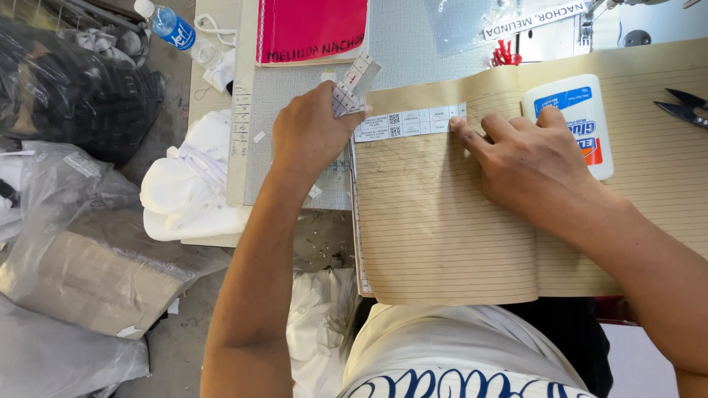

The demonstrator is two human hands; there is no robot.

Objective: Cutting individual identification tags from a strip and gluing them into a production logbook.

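Note:
An open lined notebook point(442, 221) with brownish pages lies on the table in front of me. A white strip of printed labels point(409, 122) lies across the top of its left page. My right hand point(527, 158) presses its fingertips on the strip's right end. My left hand point(310, 133) rests at the notebook's left edge and pinches a second strip of labels point(352, 87) that sticks up and to the right. A white glue bottle point(575, 118) with a blue and red label lies on the right page, just beyond my right hand.
Scissors point(684, 109) lie at the far right. A red book point(310, 29) and a plastic sleeve point(494, 22) sit at the table's back. White cloth point(192, 184) hangs off the left edge; plastic bags point(66, 221) and a water bottle point(173, 28) are on the floor.

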